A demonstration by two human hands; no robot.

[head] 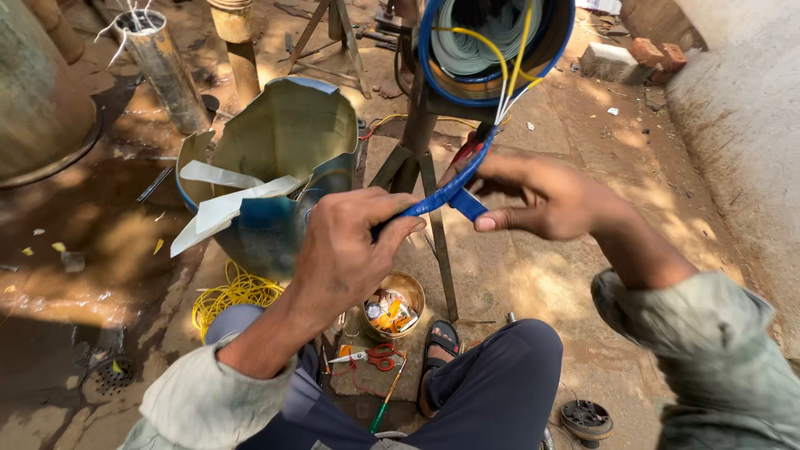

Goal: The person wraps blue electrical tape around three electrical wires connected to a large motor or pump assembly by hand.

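Note:
My left hand (346,246) grips the lower end of a bundle of wires wrapped in blue tape (442,193). My right hand (542,200) pinches the loose end of the blue tape (468,204) against that bundle. The bundle rises to a round motor stator (500,42) on a metal stand (417,142), where yellow and white wires (512,75) come out of the grey windings.
A cut blue metal drum (283,167) with white paper strips stands on the left. On the ground lie a coil of yellow wire (237,292), a brass bowl of small parts (392,308), red-handled scissors (375,357) and a screwdriver (385,404). Bricks (637,57) sit far right.

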